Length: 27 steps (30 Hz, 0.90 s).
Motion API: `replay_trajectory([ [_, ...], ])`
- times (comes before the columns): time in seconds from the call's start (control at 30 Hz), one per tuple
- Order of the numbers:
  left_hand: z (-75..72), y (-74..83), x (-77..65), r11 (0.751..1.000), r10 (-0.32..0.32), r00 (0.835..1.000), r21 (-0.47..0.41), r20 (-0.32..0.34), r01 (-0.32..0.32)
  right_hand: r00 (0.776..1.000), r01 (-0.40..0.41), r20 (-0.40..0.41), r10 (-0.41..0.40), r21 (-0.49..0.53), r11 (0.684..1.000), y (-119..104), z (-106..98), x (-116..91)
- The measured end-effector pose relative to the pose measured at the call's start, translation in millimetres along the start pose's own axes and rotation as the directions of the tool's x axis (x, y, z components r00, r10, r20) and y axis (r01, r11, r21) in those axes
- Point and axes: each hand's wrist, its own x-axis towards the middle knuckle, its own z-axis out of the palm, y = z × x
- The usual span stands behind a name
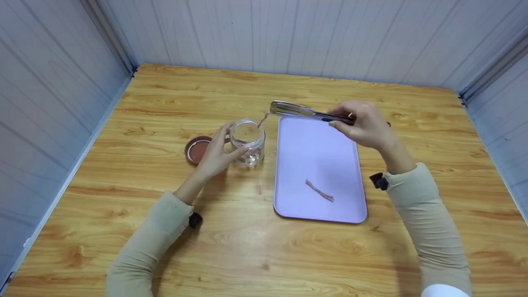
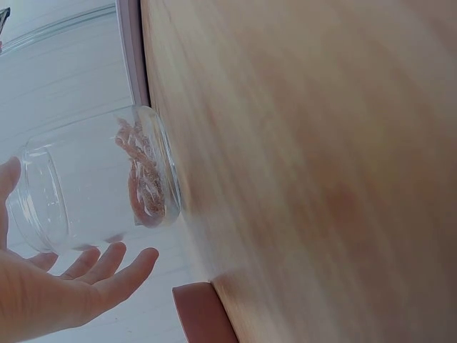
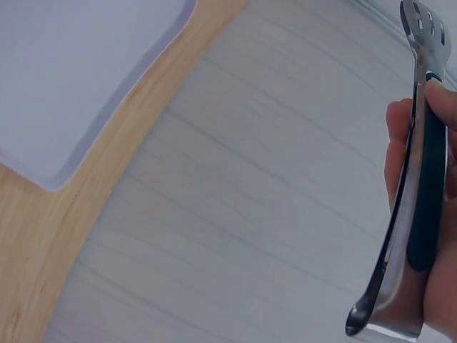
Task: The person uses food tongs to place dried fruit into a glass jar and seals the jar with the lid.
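Observation:
A clear jar (image 1: 248,142) stands lidless on the table, steadied by my left hand (image 1: 220,152) with thumb and fingers on opposite sides. Several reddish-brown jerky-like strips (image 2: 146,175) lie in its bottom in the left wrist view. My right hand (image 1: 365,123) grips metal tongs (image 1: 301,111) with dark handle grips, thumb on one arm and fingers on the other. From the slotted tips of the tongs hangs a thin brown strip (image 1: 263,119), its lower end at the jar's mouth. Another brown strip (image 1: 319,190) rests on the lilac tray (image 1: 317,152).
A reddish-brown lid (image 1: 198,149) lies inside-up left of the jar, partly behind my left hand. The tray sits right of the jar on the wood-grain table (image 1: 243,247). White panel walls (image 1: 288,37) bound the table at the back and sides.

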Motion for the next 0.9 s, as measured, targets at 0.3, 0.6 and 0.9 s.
replay_trajectory([
  [0.3,-0.2,5.1,-0.6,1.000,0.002,1.000,-0.014,0.002,-0.002,1.000,0.011,0.014,-0.010,-0.026,1.000,-2.1,21.9,4.6],
  [0.6,0.8,-0.2,0.7,1.000,0.016,1.000,-0.006,-0.012,-0.016,0.998,0.014,0.064,-0.012,-0.030,0.999,-0.7,36.0,-0.5],
  [0.9,1.3,0.2,0.7,1.000,0.014,1.000,-0.005,-0.014,-0.014,0.999,0.015,0.049,-0.014,-0.031,0.999,-1.8,26.0,-12.8],
])
